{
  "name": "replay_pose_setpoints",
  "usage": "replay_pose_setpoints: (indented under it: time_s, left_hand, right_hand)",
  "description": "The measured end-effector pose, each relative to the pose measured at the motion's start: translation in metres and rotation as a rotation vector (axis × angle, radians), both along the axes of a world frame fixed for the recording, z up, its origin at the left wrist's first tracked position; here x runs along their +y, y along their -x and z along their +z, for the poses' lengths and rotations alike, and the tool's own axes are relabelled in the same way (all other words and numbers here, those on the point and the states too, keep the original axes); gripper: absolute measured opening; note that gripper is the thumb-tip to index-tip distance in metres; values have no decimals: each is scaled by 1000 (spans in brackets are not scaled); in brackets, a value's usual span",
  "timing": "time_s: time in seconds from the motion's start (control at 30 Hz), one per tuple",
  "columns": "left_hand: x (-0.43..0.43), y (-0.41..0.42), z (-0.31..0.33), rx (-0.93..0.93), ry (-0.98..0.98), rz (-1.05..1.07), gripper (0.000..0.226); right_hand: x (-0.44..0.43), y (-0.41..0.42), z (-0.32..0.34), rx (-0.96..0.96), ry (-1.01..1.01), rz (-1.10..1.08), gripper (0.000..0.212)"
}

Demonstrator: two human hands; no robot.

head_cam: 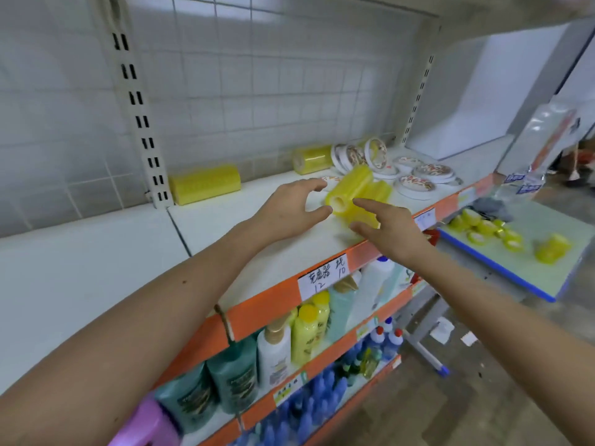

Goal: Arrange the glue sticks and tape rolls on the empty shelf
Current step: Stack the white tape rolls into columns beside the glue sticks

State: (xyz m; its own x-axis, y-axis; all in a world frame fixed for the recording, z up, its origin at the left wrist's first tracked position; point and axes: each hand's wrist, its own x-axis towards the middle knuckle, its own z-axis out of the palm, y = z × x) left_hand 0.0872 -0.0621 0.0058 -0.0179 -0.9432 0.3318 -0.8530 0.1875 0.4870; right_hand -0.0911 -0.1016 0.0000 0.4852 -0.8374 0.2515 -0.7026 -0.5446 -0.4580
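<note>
Hands both open, empty. Left hand (289,207) and right hand (391,231) flanked a yellow tape pack (349,194) lying tilted on the shelf (225,220), fingers spread, just short of contact. A second pack (380,191) touched it behind.

Risk, as judged: the pack lay near the shelf's front edge; a one-sided nudge could roll it off, or shove it into the white tape rolls (418,177) behind.

Count: four yellow packs on the shelf, including two at the back, (206,185) and (312,159). White rolls roughly nine, blurred. More yellow tape on the desk (547,278), number unclear. No glue sticks made out.
</note>
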Motion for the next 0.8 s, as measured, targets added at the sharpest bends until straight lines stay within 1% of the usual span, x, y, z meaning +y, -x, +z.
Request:
replay_pose_setpoints:
  time_s: [0.23, 0.37, 0.43, 0.53, 0.67, 0.73, 0.8]
  left_hand:
    - [-125, 41, -1, 17, 7, -75, 47]
    - [-179, 61, 5, -2, 1, -102, 46]
    - [-203, 75, 4, 1, -51, -122, 47]
    - [-235, 95, 1, -46, -111, -150, 46]
    - [-266, 125, -5, -173, -188, -172, 42]
    - [-278, 139, -10, -226, -265, -214, 43]
    - [-286, 149, -13, -239, -373, -237, 44]
  right_hand:
    - [-111, 53, 8, 20, 19, -104, 45]
    - [-160, 77, 3, 25, 22, -119, 45]
    - [-181, 91, -1, 30, -12, -116, 46]
    - [-215, 109, -6, 53, -60, -100, 45]
    - [-264, 133, -10, 79, -16, -108, 45]
    - [-287, 145, -10, 71, -36, -107, 44]
    - [-308, 155, -11, 99, -69, -87, 41]
